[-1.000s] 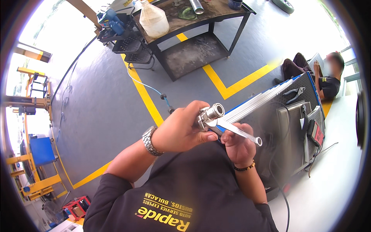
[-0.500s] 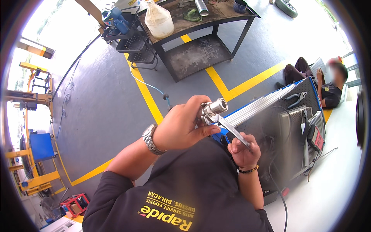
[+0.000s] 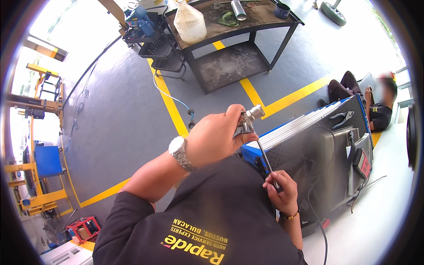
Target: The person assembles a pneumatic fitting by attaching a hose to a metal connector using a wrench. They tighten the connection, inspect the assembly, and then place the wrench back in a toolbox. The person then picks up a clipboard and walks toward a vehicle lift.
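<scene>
My left hand (image 3: 214, 137), with a metal watch (image 3: 180, 152) at its wrist, is closed around a silver metal hose coupler (image 3: 252, 114). The coupler's round end sticks out past my fingers. A slim metal wrench (image 3: 264, 153) slants from the coupler down to my right hand (image 3: 285, 192), whose fingers are curled on its lower end. Just how the wrench's head sits on the coupler is hidden by my left thumb and fingers. A light blue hose (image 3: 172, 97) with a dark joint passes out of sight behind my left hand.
Ahead stands a black metal workbench (image 3: 234, 66) with a cloudy plastic jug (image 3: 190, 24). Close on my right is a perforated tool board (image 3: 309, 145) bearing pliers (image 3: 341, 119) and a red-and-grey device (image 3: 363, 163). Beyond it a person (image 3: 380, 106) sits low.
The wrench has swung about the coupler, now steeper and edge-on. My right hand has moved down with it, and the coupler has tilted and shifted slightly right.
</scene>
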A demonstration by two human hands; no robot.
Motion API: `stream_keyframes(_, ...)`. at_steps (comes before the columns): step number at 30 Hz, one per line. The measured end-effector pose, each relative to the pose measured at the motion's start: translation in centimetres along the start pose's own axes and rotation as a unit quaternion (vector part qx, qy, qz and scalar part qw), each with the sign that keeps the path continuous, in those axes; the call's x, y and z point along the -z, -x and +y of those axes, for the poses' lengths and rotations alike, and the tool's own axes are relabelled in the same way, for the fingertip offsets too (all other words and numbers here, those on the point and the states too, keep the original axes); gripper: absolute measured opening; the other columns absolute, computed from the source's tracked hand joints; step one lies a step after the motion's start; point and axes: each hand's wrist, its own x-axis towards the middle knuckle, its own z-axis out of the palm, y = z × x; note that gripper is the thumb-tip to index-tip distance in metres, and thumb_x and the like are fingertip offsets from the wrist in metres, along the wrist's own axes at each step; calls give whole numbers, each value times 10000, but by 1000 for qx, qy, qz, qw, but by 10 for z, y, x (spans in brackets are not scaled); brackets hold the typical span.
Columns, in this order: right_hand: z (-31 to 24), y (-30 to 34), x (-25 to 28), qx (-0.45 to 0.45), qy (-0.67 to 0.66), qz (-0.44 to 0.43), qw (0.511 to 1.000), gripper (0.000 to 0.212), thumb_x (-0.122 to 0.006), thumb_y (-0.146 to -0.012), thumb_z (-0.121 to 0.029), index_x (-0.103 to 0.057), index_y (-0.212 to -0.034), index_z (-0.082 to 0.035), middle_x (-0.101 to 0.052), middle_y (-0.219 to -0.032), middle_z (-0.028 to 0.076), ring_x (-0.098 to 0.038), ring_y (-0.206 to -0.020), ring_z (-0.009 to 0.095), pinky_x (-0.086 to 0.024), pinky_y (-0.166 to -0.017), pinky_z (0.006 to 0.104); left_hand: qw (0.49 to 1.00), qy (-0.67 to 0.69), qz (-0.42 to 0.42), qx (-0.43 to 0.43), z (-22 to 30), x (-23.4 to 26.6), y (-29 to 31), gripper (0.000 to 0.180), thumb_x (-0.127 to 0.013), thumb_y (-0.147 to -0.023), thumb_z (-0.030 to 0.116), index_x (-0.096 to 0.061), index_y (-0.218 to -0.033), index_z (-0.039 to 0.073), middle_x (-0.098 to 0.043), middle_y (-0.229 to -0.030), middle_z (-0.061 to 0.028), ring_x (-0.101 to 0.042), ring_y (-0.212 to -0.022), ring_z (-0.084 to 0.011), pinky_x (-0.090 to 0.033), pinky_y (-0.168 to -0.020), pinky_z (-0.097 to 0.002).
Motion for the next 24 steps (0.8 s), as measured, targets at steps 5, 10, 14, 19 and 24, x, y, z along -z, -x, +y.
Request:
stream_keyframes(5,-19,10,19,-37,-22,-27,999,295,-670,-724,75,-715,-988,-49,-633,-850,100,-640,-646,172,-515,-558,266,999,-23,-34,4,-1,-3,1,516,-720,-871,329,-451,-1170,5,-642,-710,-167,-653,-668,-378,-485,-573,-415)
stream_keyframes(10,-44,-1,33,3,-34,-108,994,412,-826,-628,-104,-713,-1025,-93,-638,-821,96,-629,-650,228,-500,-569,305,998,-65,-22,12,3,-10,-2,475,-723,-862,299,-454,-1154,37,-657,-742,-170,-658,-708,-388,-497,-599,-443)
stream_keyframes(14,-52,-6,33,53,-65,-123,989,496,-890,-622,-199,-698,-1068,-98,-677,-853,75,-649,-691,220,-515,-625,300,994,-94,-58,20,1,-16,-5,451,-710,-870,304,-457,-1132,39,-671,-783,-175,-659,-729,-397,-507,-620,-463)
stream_keyframes(19,-63,-23,29,151,-68,-123,979,457,-863,-685,-170,-688,-1099,-86,-704,-893,60,-664,-702,185,-532,-673,288,990,-98,-95,40,2,-19,-7,424,-704,-872,305,-471,-1115,47,-674,-795,-175,-659,-738,-402,-512,-630,-468)
stream_keyframes(24,-88,-50,39,205,-11,-149,967,392,-865,-685,-193,-731,-1051,-154,-567,-791,-9,-591,-634,161,-479,-605,277,988,-91,-125,23,8,-20,-4,437,-721,-854,309,-481,-1112,51,-672,-790,-170,-659,-734,-399,-513,-634,-465)
